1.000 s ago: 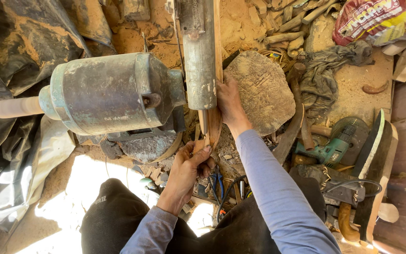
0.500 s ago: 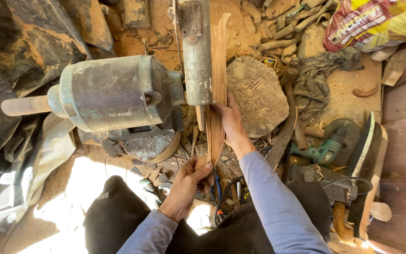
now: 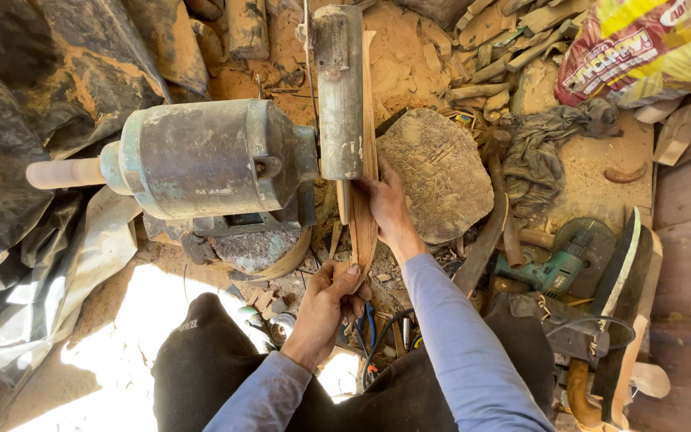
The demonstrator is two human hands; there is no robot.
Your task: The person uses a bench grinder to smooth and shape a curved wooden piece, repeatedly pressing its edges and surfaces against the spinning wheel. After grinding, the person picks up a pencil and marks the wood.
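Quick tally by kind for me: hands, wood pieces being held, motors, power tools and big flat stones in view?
Hands: 2, left hand and right hand
Held wooden strip: 1
Grey electric motor: 1
Green power tool: 1
Flat stone: 1
Total: 6

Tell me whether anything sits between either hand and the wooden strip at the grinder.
Nothing visible does. The left hand already grips the near end of the wooden strip, and the right hand presses against its right side just below the grinder drum. Both touch the wood directly.
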